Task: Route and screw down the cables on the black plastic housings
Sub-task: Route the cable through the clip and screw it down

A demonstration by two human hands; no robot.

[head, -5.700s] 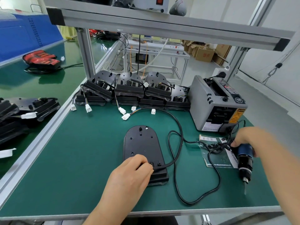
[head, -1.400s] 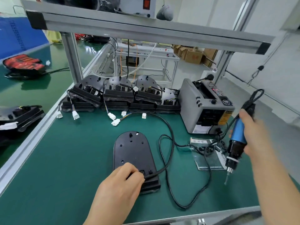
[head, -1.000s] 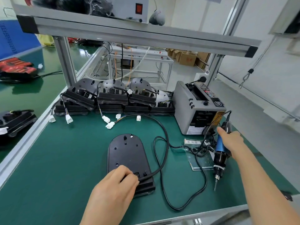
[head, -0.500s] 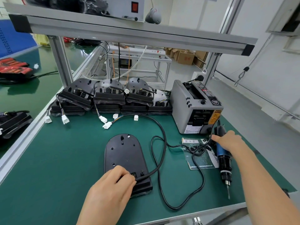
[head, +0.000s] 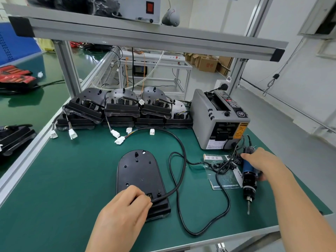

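A black plastic housing point(head: 141, 180) lies flat on the green bench mat point(head: 63, 179), rounded end away from the person. The left hand point(head: 125, 210) rests on the housing's near end, fingers curled together and pressing on the end of a black cable point(head: 179, 177) just beside a small connector recess; the fingertips point(head: 143, 199) touch the cable where it meets the housing. From there the cable loops off the housing's right edge and arcs back toward a white plug point(head: 120, 140). The right hand point(head: 261, 164) lies over a blue electric screwdriver point(head: 249, 177), which is down on the mat with its bit pointing toward the bench's near edge; the fingers drape over its body, though whether they grip it cannot be told. A clear bag of small black parts point(head: 223, 171) sits just left of the screwdriver, and a grey tape dispenser point(head: 218, 119) behind it. Stacked housings point(head: 121, 108) line the far side of the mat.
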